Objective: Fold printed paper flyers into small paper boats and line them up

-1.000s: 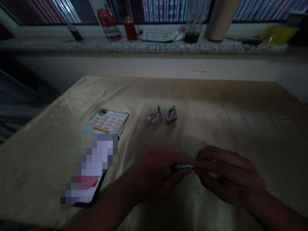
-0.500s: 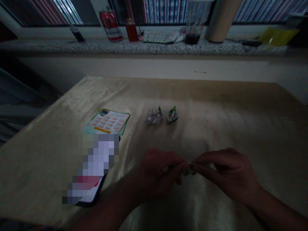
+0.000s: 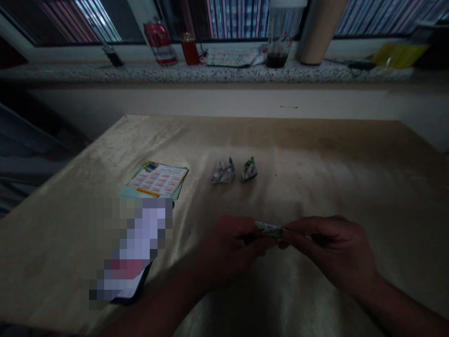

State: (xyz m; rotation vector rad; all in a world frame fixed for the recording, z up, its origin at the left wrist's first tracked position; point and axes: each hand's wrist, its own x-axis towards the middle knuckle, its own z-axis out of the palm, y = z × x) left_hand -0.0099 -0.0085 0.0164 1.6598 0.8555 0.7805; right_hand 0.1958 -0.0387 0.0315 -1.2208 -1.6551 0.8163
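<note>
A small folded piece of printed paper, green and white, spans the gap between my hands above the near part of the table. My left hand pinches its left end between thumb and fingers. At its right end, the fingertips of my right hand are closed on it. Parts of the paper are hidden by my fingers. Beyond my hands, two small folded paper shapes stand on the table: one with two peaks and a greener one to its right.
Left on the cloth-covered table lie printed sheets and a phone with a blurred screen. The windowsill behind carries a red can, a jar, a cup of dark liquid and a tan cylinder.
More of the folded paper shows between my hands now, as my left fingers have shifted and uncovered its upper edge. My right hand stays nearly in place. The view has tilted slightly.
</note>
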